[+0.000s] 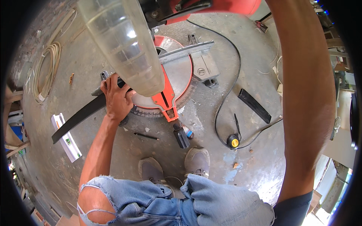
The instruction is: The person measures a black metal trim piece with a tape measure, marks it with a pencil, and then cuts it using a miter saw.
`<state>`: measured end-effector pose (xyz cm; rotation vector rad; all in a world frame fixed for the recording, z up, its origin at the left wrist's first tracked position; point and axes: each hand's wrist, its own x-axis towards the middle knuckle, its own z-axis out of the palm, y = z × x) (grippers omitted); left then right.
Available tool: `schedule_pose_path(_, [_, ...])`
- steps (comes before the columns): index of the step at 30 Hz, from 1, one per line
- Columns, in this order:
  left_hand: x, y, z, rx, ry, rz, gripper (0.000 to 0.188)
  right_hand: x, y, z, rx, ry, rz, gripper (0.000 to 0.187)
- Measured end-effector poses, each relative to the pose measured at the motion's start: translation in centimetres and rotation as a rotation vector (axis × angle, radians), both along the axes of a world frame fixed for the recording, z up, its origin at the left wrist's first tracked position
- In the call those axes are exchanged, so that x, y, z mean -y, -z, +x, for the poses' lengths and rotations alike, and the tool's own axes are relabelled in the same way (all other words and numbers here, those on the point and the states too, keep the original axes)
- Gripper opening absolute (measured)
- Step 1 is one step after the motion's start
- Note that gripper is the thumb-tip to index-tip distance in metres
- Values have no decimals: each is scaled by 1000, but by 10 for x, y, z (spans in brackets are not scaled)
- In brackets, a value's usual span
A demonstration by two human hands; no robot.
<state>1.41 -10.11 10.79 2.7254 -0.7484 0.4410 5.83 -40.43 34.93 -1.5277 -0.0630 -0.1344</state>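
A miter saw [181, 75] with a round metal table and red parts stands on the floor before me. My left hand [117, 98] is closed around a long black bar [79, 118] at the left side of the saw, its outer end reaching down to the left. The saw's clear plastic guard [124, 49] hangs over the table and hides the bar's inner end. My right arm [307, 94] stretches up past the red saw head [237, 5]; the hand itself is beyond the upper edge.
A white level-like strip [66, 138] lies under the bar's outer end. On the floor are a black pencil [146, 136], a short black piece [254, 105], a tape measure [233, 141], a black cord [238, 64] and a coiled cable [54, 71]. My shoes [197, 160] are near the saw.
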Motion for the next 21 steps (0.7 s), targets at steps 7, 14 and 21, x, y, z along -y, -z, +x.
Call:
schedule_pose_path(7, [0,8,2,-109,5,-129,28,14,21,0,120,76,48,45])
schedule_pose_path(14, [-6,15,5,-25,59,-120,22,37,35,-11,246,160,76,39])
schedule_pose_path(21, [-16,19,-6,-132,-18,-104,30,60,64,-35,348,243,147,33])
